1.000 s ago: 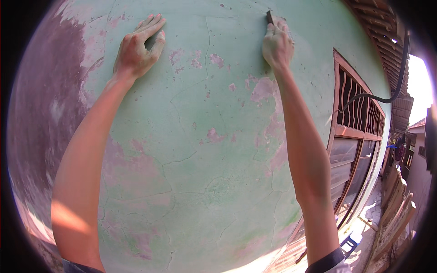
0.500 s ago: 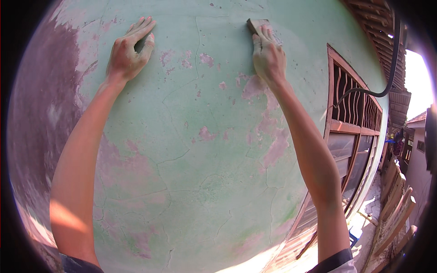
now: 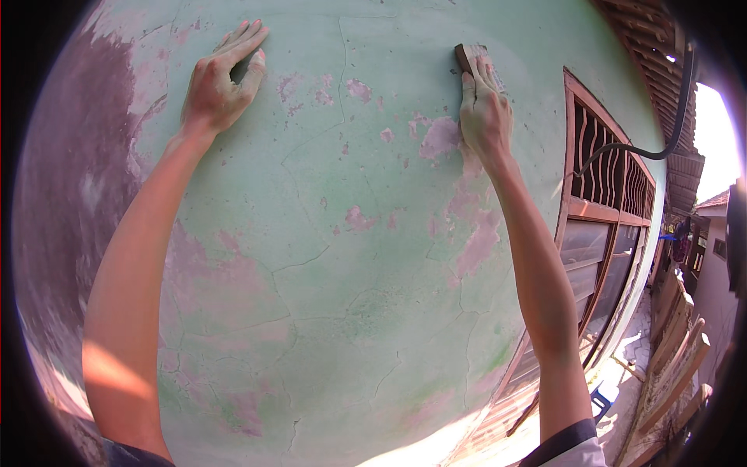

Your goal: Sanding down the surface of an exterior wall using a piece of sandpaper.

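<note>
My left hand rests against the upper left part of a green wall, fingers stretched upward and thumb held apart; it holds nothing. Higher up on the right, my right hand presses a greyish sanding block to the wall. Its fingers lie over the block and its thumb runs along the left side. Pale dust coats both hands. Thin cracks run across the paint, and a bare pinkish patch shows just left of my right wrist.
Right of my right arm is a wooden-framed window with wavy bars above glass panes. A black hose or cable curves past it. Wooden boards lean at lower right, near a blue object. Dark purplish wall lies far left.
My right hand has slid the sanding block to the right and slightly down over the wall. My left hand stays in nearly the same place.
</note>
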{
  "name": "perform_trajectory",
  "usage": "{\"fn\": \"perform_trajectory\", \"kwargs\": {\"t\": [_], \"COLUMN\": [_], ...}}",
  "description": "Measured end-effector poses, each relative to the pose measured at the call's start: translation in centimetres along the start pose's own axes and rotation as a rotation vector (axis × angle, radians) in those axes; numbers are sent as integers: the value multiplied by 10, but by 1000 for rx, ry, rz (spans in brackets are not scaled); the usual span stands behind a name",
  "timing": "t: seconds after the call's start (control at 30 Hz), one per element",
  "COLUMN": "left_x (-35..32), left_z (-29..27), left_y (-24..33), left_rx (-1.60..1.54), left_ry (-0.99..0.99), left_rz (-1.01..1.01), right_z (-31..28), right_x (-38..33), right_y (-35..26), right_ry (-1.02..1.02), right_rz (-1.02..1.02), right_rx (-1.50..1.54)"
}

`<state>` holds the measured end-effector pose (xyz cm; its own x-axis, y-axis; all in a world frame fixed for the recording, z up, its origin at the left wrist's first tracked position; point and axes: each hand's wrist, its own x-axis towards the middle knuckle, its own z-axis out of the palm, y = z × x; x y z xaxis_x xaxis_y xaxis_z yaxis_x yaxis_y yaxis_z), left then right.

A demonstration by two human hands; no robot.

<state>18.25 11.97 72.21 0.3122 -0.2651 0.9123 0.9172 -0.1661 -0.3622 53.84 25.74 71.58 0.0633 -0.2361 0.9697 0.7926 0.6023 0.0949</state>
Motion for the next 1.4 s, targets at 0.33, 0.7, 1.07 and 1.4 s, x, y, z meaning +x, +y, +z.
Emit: {"fn": "perform_trajectory", "kwargs": {"t": [0.33, 0.7, 1.07, 1.4], "left_x": [-5, -5, -3, 4], "left_z": [4, 2, 6, 3], "left_y": [-4, -1, 2, 4], "left_rx": [-3, -10, -23, -14], "left_ry": [-5, -11, -24, -14], "left_rz": [35, 43, 35, 54], "right_z": [1, -6, -4, 13], "right_x": [-5, 1, -7, 41], "right_y": [9, -2, -16, -62], "right_ry": [-29, -109, -162, -23], "right_rz": [-97, -143, -284, 6], "right_rx": [-53, 36, 113, 119]}}
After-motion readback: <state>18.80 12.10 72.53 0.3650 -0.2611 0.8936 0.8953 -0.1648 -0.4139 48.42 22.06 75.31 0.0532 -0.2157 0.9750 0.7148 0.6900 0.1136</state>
